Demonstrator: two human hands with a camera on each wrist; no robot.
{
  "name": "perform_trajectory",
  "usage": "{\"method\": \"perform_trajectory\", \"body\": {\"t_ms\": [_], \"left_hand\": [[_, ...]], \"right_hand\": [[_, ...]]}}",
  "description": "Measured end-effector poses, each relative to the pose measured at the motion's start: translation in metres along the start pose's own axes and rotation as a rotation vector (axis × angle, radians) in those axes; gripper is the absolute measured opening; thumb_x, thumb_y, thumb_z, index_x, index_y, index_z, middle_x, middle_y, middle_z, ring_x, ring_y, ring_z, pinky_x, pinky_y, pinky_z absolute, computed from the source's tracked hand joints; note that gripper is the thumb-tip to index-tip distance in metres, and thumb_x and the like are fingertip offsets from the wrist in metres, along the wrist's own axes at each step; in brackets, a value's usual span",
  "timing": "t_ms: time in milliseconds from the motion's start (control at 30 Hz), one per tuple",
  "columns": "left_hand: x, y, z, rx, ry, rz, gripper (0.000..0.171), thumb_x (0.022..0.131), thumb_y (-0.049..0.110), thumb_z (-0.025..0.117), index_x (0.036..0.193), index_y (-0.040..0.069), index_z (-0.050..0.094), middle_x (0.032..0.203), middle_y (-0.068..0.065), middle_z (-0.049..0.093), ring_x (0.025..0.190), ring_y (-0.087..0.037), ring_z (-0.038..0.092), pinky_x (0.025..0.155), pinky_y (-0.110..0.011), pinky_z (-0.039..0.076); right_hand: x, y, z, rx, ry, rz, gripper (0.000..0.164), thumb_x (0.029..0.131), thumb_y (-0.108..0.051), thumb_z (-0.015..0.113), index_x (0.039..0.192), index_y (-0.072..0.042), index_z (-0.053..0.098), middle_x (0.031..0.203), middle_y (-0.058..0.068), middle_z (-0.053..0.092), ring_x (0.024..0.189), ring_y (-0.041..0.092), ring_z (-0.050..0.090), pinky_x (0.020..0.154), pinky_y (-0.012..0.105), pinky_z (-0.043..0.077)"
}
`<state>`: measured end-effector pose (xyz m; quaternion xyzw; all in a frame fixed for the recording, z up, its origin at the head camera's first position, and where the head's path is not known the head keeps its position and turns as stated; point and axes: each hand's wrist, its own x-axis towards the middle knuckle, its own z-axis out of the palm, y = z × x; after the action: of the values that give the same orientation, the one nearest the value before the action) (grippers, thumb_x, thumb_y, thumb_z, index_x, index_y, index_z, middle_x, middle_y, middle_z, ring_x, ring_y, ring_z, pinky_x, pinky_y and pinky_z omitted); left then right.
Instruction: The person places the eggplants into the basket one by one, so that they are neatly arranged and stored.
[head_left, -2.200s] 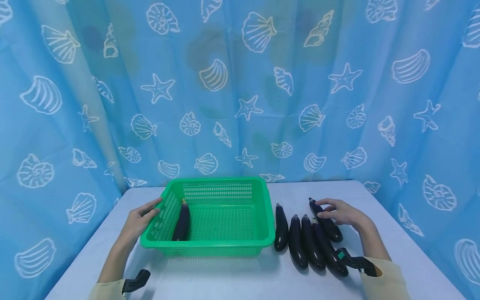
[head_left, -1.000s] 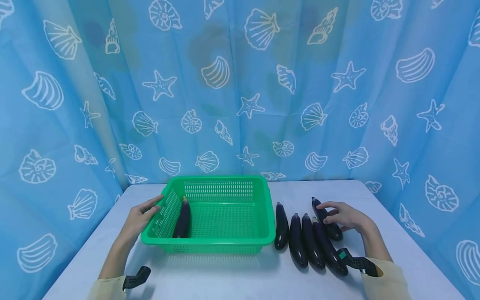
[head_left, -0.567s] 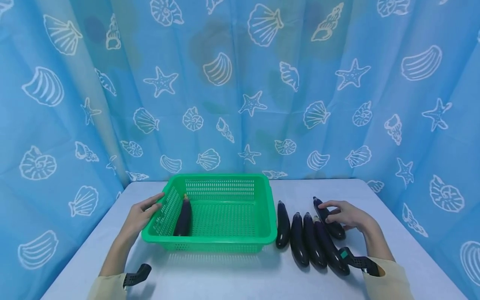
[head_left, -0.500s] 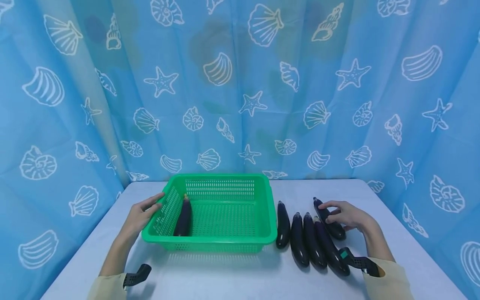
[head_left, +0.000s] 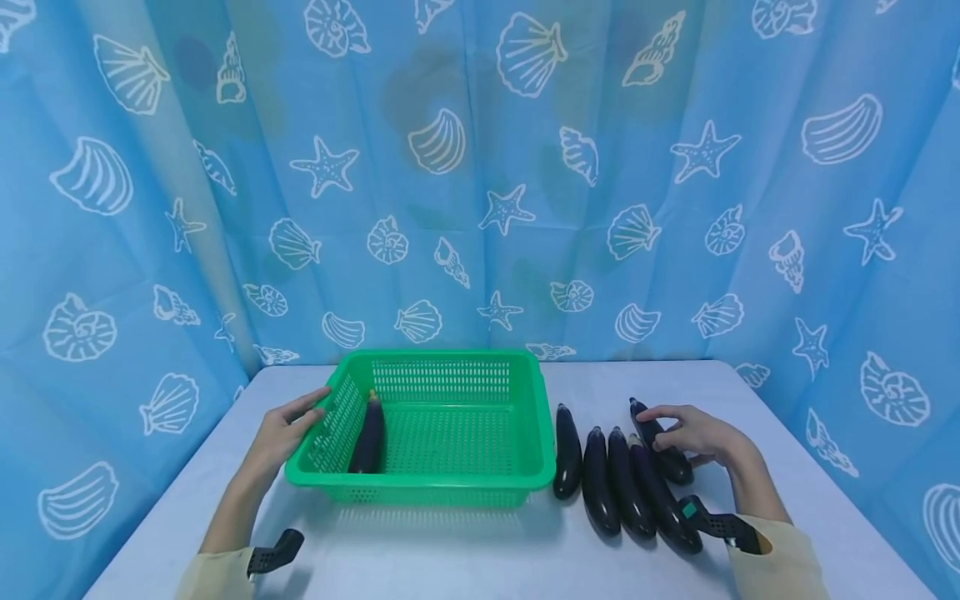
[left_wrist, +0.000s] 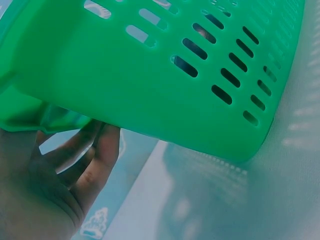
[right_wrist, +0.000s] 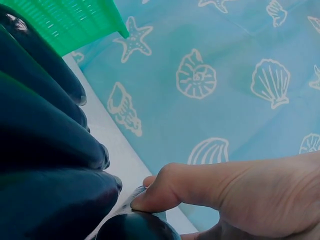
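Note:
My left hand grips the left rim of a green plastic basket. In the left wrist view, the fingers lie under the rim against the outer wall; the thumb is hidden there. One dark eggplant lies inside, along the basket's left wall. My right hand pinches the rearmost eggplant on the table between thumb and fingers. In the right wrist view, the thumb presses on this eggplant's side, while most of the other fingers are hidden. It still appears to rest on the table.
Several more eggplants lie side by side between the basket and my right hand. The white table ends at a blue shell-print curtain behind and at both sides. Black wrist mounts stick out from both sleeves.
My right hand has settled lower, its thumb and fingers closing round the rearmost eggplant, which has barely shifted. My left hand stays at the basket rim. The head view has tilted slightly.

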<state>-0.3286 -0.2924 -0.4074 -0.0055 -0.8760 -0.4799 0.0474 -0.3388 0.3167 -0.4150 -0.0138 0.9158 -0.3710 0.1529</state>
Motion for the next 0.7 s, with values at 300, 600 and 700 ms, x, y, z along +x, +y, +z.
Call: {"method": "perform_trajectory", "body": {"t_ms": [300,600,700], "left_hand": [[0.0007,0.0011,-0.0005,-0.017,-0.006,-0.006,0.051,0.103,0.038,0.048,0.150,0.019,0.043,0.158,-0.017,0.035,0.146,-0.040,0.030,0.116,-0.060,0.028],[0.0007,0.0023,-0.0002,-0.021,-0.012,-0.021,0.051,0.103,0.037,0.047,0.150,0.018,0.042,0.159,-0.017,0.033,0.147,-0.040,0.029,0.116,-0.061,0.029],[0.0003,0.0020,0.0003,-0.019,-0.009,-0.031,0.051,0.103,0.037,0.047,0.150,0.018,0.041,0.159,-0.017,0.033,0.146,-0.041,0.029,0.116,-0.061,0.030]], "right_hand": [[-0.0009,-0.0012,-0.0030,0.007,0.016,0.006,0.055,0.087,-0.011,0.062,0.140,-0.008,0.051,0.129,0.034,0.053,0.117,0.056,0.049,0.080,0.067,0.053],[0.0014,0.0019,-0.0056,0.008,0.018,-0.013,0.056,0.087,-0.013,0.063,0.142,-0.007,0.050,0.134,0.036,0.049,0.115,0.054,0.051,0.080,0.067,0.053],[0.0014,0.0027,-0.0055,0.009,0.021,-0.025,0.056,0.088,-0.013,0.062,0.142,-0.007,0.049,0.135,0.036,0.048,0.116,0.055,0.050,0.080,0.067,0.053]]}}
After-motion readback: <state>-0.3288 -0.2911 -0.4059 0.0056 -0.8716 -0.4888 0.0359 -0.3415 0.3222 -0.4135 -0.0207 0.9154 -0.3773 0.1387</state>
